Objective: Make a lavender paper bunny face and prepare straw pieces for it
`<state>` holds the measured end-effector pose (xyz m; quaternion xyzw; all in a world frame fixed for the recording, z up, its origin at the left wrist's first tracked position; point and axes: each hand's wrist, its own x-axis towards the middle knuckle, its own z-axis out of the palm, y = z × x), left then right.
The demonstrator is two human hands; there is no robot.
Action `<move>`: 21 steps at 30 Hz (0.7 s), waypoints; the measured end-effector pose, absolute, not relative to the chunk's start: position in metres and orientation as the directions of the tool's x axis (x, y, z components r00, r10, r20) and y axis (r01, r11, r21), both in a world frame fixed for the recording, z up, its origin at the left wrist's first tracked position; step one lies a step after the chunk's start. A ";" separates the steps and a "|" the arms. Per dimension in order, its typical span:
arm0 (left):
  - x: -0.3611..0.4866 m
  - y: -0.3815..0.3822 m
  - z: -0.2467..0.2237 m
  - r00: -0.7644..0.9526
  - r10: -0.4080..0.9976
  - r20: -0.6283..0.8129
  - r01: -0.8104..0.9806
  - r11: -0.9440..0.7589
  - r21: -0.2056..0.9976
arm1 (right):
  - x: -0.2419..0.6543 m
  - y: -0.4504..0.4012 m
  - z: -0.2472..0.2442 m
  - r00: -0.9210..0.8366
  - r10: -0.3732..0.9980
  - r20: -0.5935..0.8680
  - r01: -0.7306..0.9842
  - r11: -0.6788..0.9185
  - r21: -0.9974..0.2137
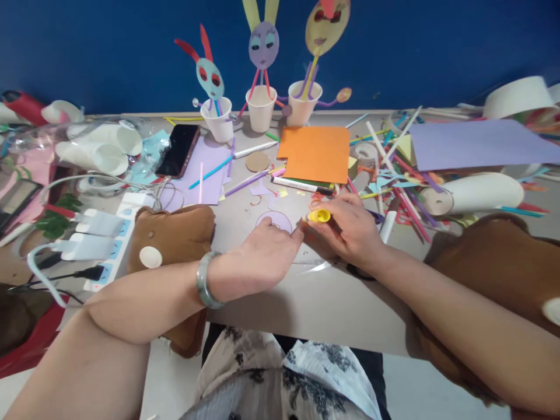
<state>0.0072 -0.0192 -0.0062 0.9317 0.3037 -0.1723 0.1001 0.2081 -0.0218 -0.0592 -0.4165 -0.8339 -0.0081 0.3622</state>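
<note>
"So, what stands in our cups at the back of the tabletop (245,306)?"

"Three white paper cups stand upright in a row. Our left cup (219,123) holds a pipe-cleaner figure with a blue face (210,80) and red ears, tilted to the left."

"And our middle cup (261,116)?"

"We see a purple face (263,45) with pale yellow ears above it, on pink legs. Our right cup (301,111) carries a yellow oval face (321,36), its purple arms bent over the rim."

"Is any cup lying down?"

"Yes, one white cup (487,193) lies on its side at our right; we cannot see into it."

"What about our hands?"

"Our right hand (350,227) has its grip clamped on a small yellow tube (321,216), its round end facing us. Our left hand (262,248) lies over a purple paper disc (284,221); we cannot tell whether that grip is pinching anything."

"Where is that disc?"

"Flat on the tabletop, in front of us, nearer than the orange sheet (314,154)."
</note>
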 end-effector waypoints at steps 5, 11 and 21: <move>0.008 -0.020 0.000 0.765 0.520 -0.380 0.591 -0.802 0.091 | 0.207 -0.023 -0.058 -0.430 0.700 0.570 0.673 0.669 -0.314; 0.008 -0.018 0.005 0.753 0.501 -0.426 0.590 -0.801 0.100 | 0.208 -0.022 -0.062 -0.360 0.734 0.575 0.715 0.614 -0.335; 0.009 -0.019 0.013 0.744 0.495 -0.449 0.593 -0.799 0.102 | 0.209 -0.019 -0.063 -0.407 0.727 0.553 0.723 0.626 -0.292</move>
